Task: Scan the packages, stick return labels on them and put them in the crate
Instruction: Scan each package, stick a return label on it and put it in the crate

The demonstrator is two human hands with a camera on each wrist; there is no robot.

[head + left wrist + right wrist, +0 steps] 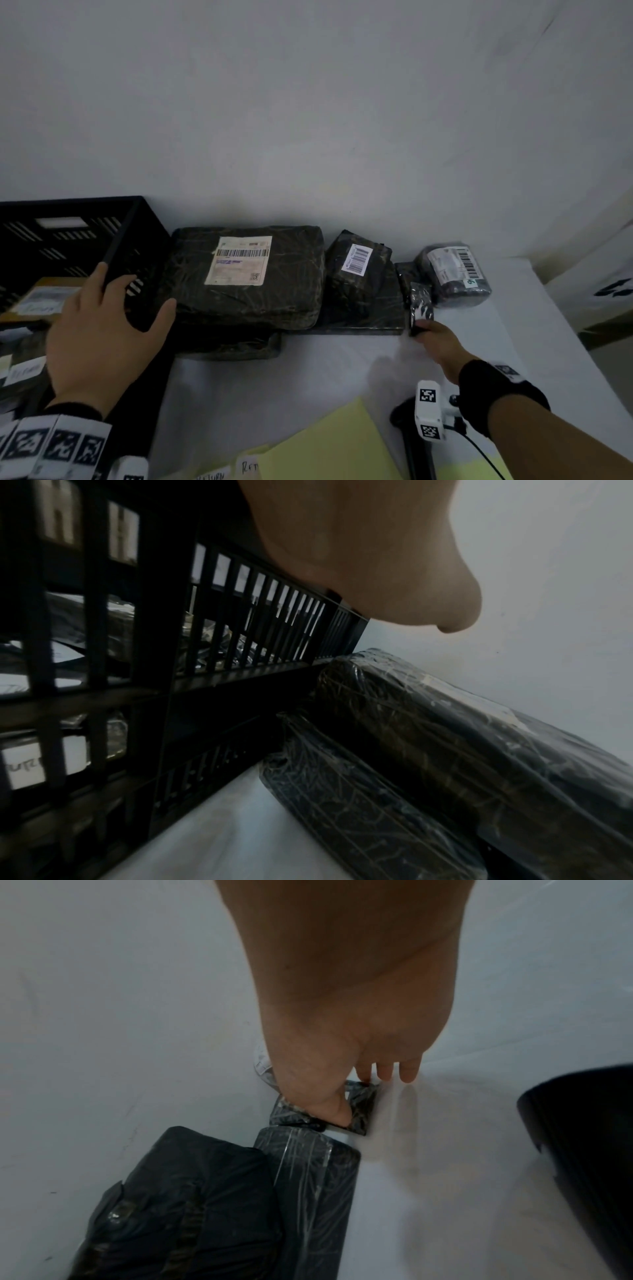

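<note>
2 hands were out over the white surface [308, 383]. Left hand [99, 329] was spread wide, fingers straight, resting on the corner rim of the black crate [61, 240], thumb stretched toward the big wrapped package [246, 274] just beyond it, the one with the white barcode label [239, 260] on top. Down inside the crate, under that hand, lay parcels with handwritten return labels [25, 371]. Right hand [436, 342] reached forward and pinched the near end of a small black package [420, 308], thumb on top, that package lying on the surface. Just left of that hand sat a flat black package [376, 308] with a smaller barcoded parcel [356, 270] on it; beyond the fingertips, a clear-wrapped parcel [454, 274]. Back by the right wrist stood the scanner [428, 411], with yellow paper [329, 445] beside it.
</note>
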